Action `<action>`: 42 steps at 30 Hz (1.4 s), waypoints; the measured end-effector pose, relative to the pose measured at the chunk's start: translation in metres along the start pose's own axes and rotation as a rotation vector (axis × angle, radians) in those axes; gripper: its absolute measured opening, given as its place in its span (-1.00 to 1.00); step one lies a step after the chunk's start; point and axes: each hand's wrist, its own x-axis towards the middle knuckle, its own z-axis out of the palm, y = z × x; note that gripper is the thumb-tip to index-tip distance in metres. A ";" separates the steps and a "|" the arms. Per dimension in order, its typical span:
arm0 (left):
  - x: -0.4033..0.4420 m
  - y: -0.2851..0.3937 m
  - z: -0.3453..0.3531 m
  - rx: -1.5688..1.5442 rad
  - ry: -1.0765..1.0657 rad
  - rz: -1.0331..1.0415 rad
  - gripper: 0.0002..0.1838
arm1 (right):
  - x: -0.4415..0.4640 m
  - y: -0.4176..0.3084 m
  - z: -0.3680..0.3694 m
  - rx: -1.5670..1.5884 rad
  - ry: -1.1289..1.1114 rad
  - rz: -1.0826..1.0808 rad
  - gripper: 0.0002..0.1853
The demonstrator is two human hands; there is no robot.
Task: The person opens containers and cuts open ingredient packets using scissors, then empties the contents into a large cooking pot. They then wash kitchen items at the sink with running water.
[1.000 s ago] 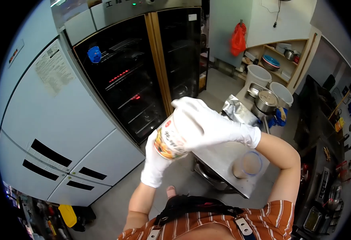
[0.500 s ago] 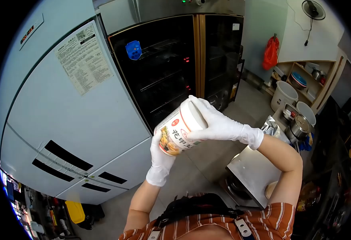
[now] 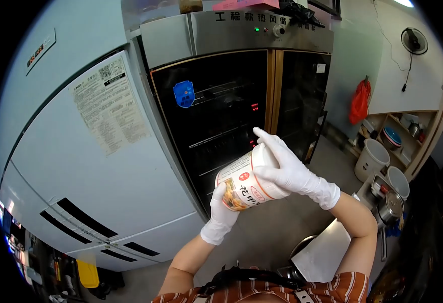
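A white plastic tub [image 3: 244, 188] with an orange-edged label, food pictures and Chinese characters is held tilted in front of me, its lid end up and to the right. My left hand [image 3: 222, 212], in a white glove, grips its lower end, the thumb lying on the label. Over the lid end is my gloved right hand [image 3: 293, 169]. Its thumb presses the near side, one finger sticks up off the rim, and the other fingers are hidden behind the tub.
A pale refrigerator [image 3: 105, 182] stands on the left, with a dark glass-door cabinet [image 3: 216, 116] ahead. To the lower right are a metal-topped surface [image 3: 325, 252] and a lidded steel pot [image 3: 390, 207]. White buckets [image 3: 372, 159] stand near a shelf.
My view has tilted up, showing more of the cabinet top. The tub and both hands sit lower and further right in view. A right-hand finger now stands away from the rim.
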 end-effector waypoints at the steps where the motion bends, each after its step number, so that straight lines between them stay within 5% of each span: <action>1: 0.011 -0.001 0.006 -0.016 -0.014 0.004 -0.37 | 0.008 0.004 -0.009 -0.015 0.017 -0.047 -0.10; 4: 0.047 0.021 0.042 -0.129 -0.018 -0.105 -0.35 | 0.029 0.029 -0.041 0.526 0.120 -0.053 0.05; 6: 0.071 0.041 0.061 -0.135 -0.037 -0.175 -0.32 | 0.039 0.059 -0.050 0.603 0.137 -0.203 0.18; 9: 0.123 0.053 0.084 -0.072 -0.255 -0.122 -0.33 | 0.066 0.046 -0.030 0.668 0.116 -0.304 0.18; 12: 0.172 0.076 0.112 0.306 -0.169 -0.091 -0.31 | 0.113 0.013 -0.052 0.649 0.377 -0.243 -0.08; 18: 0.296 0.156 0.161 0.699 0.005 0.486 -0.43 | 0.251 -0.001 -0.106 0.364 0.595 -0.519 -0.28; 23: 0.382 0.217 0.183 0.829 -0.264 1.115 -0.49 | 0.360 -0.022 -0.133 0.307 0.689 -0.717 -0.23; 26: 0.414 0.256 0.187 0.852 -0.370 1.013 -0.50 | 0.384 -0.045 -0.132 0.573 0.553 -0.780 -0.36; 28: 0.433 0.277 0.182 1.049 -0.271 1.036 -0.50 | 0.405 -0.044 -0.131 0.637 0.489 -0.733 -0.25; 31: 0.467 0.304 0.171 1.299 -0.143 1.185 -0.47 | 0.494 -0.013 -0.139 0.469 0.681 -0.818 -0.20; 33: 0.475 0.315 0.166 1.893 0.220 1.315 -0.48 | 0.525 0.000 -0.139 0.242 0.782 -0.710 -0.16; 34: 0.478 0.313 0.167 1.890 0.205 1.317 -0.48 | 0.525 0.001 -0.136 0.104 0.813 -0.659 -0.20; 37: 0.485 0.296 0.156 2.067 0.605 1.438 -0.50 | 0.536 0.010 -0.119 -0.170 0.841 -0.696 -0.48; 40: 0.505 0.292 0.142 2.071 0.408 1.464 -0.65 | 0.529 0.019 -0.110 -0.128 0.596 -0.569 -0.66; 42: 0.511 0.293 0.139 2.247 0.442 1.299 -0.70 | 0.518 0.025 -0.112 -0.548 0.488 -0.467 -0.67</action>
